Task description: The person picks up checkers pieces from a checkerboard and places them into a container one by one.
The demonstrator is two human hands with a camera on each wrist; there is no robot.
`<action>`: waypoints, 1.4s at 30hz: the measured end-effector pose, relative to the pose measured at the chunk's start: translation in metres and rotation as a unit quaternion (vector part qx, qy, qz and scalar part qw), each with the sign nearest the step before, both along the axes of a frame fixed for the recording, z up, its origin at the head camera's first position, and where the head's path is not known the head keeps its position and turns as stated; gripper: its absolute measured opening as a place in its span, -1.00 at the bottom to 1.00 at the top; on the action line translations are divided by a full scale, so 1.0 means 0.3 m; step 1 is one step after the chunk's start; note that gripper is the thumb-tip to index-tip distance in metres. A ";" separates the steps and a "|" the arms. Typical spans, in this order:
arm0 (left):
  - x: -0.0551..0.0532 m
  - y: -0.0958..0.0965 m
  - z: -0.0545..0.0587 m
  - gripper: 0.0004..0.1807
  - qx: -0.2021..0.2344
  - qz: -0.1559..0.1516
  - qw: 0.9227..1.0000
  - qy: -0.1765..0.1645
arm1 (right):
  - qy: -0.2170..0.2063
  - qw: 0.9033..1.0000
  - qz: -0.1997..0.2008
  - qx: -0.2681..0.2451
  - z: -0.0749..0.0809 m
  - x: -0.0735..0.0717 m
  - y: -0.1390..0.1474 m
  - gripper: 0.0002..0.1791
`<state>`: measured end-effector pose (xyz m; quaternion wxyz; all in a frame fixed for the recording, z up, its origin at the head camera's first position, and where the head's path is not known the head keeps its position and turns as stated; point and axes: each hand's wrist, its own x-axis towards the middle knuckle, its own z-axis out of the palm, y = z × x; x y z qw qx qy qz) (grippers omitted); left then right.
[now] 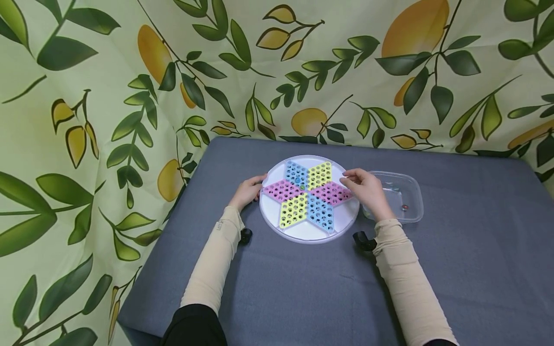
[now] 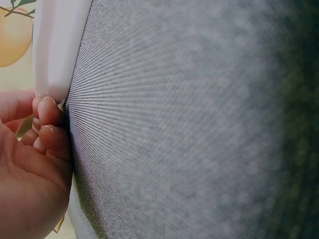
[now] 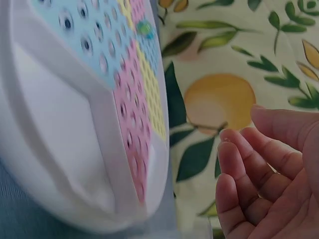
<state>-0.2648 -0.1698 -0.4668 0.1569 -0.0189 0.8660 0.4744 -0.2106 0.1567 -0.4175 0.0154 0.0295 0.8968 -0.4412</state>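
A round white Chinese checkers board (image 1: 269, 211) lies on the table, its star in blue, yellow and pink sections full of holes. A green marble (image 3: 144, 29) sits near the star's centre, and a blue marble (image 1: 297, 180) is in the upper blue section. At the board's left edge, my left hand (image 1: 247, 192) pinches the rim, with fingertips curled against its side in the left wrist view. Over the right edge is my right hand (image 1: 365, 188), its fingers loosely bent and thumb apart, holding nothing in the right wrist view.
Just right of the board stands a clear plastic container (image 1: 414, 192), partly behind my right hand, with a small reddish marble (image 1: 404, 207) in it. A grey cloth covers the table (image 1: 294, 293). Behind hangs a leaf-and-fruit patterned curtain (image 1: 268, 96).
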 end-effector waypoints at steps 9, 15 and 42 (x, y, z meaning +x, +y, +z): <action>0.003 0.003 0.001 -0.54 -0.004 0.005 1.000 -0.001 | 0.000 0.999 0.047 -0.009 -0.024 -0.031 -0.103 -0.60; 0.004 0.004 0.003 -0.54 -0.003 0.004 1.000 0.000 | 0.000 0.997 0.076 -0.009 -0.048 -0.046 -0.152 -0.63; -0.002 0.007 -0.004 -0.54 0.002 0.008 1.000 0.012 | -0.065 0.991 0.118 -0.014 -0.142 -0.121 -0.241 -0.53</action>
